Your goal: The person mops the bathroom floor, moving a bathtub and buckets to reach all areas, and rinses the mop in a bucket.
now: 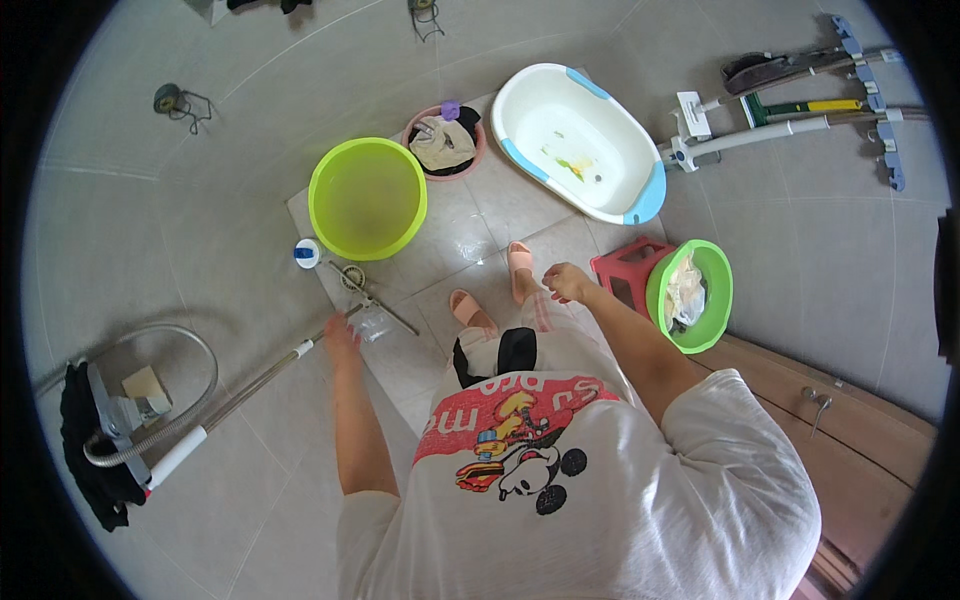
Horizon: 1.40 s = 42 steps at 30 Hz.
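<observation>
My left hand (343, 338) is at the floor squeegee (388, 312), beside the upper part of its long pole near the head. The fingers are smeared, and I cannot tell whether they grip the pole. My right hand (567, 283) hangs in front of my right leg with its fingers curled in; no thing shows in it. Close to the squeegee head are a round floor drain (352, 278) and a white container with a blue top (307, 253). A yellow-green basin (420, 207) of cloudy water stands beyond them.
A pink basin (482, 150) of clothes and a white-and-blue baby bathtub (645, 205) stand ahead. To my right are a red stool (622, 268) and a green basin (722, 290) with cloth. Mops and brushes hang on a wall rack (875, 100). A shower hose (190, 333) curves at left.
</observation>
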Motion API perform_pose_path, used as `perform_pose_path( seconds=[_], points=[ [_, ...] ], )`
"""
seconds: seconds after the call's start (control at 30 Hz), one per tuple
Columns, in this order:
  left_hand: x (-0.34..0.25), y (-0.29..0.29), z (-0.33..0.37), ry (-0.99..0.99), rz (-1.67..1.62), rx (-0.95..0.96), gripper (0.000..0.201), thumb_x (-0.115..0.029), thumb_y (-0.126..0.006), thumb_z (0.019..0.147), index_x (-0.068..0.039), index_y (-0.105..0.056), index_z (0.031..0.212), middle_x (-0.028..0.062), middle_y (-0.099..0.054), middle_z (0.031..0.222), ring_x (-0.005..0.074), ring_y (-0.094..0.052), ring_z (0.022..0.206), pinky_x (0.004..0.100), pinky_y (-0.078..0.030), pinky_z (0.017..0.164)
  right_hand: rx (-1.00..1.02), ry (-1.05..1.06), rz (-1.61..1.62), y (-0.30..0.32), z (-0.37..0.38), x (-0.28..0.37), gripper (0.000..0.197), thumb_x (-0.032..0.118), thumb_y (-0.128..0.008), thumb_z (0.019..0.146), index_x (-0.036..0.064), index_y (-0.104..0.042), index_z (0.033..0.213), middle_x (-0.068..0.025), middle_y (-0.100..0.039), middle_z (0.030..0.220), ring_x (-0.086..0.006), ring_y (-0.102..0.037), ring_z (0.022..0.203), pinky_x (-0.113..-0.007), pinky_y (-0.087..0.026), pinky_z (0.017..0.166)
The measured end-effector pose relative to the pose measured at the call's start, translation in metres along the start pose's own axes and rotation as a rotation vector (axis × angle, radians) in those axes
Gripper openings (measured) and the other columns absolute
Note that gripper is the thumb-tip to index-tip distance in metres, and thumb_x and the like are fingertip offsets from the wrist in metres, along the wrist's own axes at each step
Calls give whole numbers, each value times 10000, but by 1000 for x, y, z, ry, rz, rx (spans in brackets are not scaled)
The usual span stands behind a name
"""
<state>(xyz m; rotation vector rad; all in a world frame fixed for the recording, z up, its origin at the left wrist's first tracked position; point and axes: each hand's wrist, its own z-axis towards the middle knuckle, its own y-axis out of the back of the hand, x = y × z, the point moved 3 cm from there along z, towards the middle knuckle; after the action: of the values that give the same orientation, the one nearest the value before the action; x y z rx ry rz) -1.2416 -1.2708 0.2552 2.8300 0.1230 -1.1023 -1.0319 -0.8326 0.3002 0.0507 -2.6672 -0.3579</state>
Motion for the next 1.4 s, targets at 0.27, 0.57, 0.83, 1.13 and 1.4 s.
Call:
perform_pose_path(
  seconds=[0.27, 0.57, 0.83, 1.13, 1.4],
  points=[
    [-22, -165, -58, 31, 368, 410, 272, -284, -533, 817, -128, -510, 1038, -12, -555, 865, 93, -528, 758, 220, -391, 645, 17, 6, 90, 32, -5, -16, 359, 242, -525, 787, 6, -533, 1057, -120, -581, 879, -201, -600, 673, -296, -501, 541],
    [4, -229, -99, 179, 775, 331, 310, -309, -548, 817, -111, -520, 1054, 7, -588, 925, 86, -551, 773, 213, -396, 625, -58, -34, 301, 102, 36, -84, 355, 276, -540, 771, 3, -570, 996, -114, -598, 780, -182, -599, 598, -295, -496, 500],
    [13, -356, -85, 30, 1026, 502, 289, -224, -553, 829, -10, -544, 1024, 58, -573, 906, 121, -540, 790, 235, -442, 687, -168, -138, 642, 156, 61, -157, 293, 234, -513, 791, 41, -559, 1006, -88, -578, 791, -176, -589, 605, -288, -490, 510],
    [39, -545, -89, -151, 1159, 999, 279, -217, -579, 816, -60, -542, 1044, 0, -568, 907, 92, -529, 774, 197, -402, 652, -331, -272, 1071, 146, 58, -203, 260, 238, -517, 789, 51, -547, 966, -74, -572, 796, -171, -587, 637, -295, -484, 542],
    [56, -589, 1, -269, 1567, 1161, 258, -195, -512, 830, -4, -538, 1001, 14, -560, 810, 128, -531, 709, 234, -411, 641, -431, -472, 1482, 101, 91, -196, 294, 238, -524, 781, 51, -519, 1007, -89, -582, 845, -195, -594, 720, -312, -493, 608]
  ],
)
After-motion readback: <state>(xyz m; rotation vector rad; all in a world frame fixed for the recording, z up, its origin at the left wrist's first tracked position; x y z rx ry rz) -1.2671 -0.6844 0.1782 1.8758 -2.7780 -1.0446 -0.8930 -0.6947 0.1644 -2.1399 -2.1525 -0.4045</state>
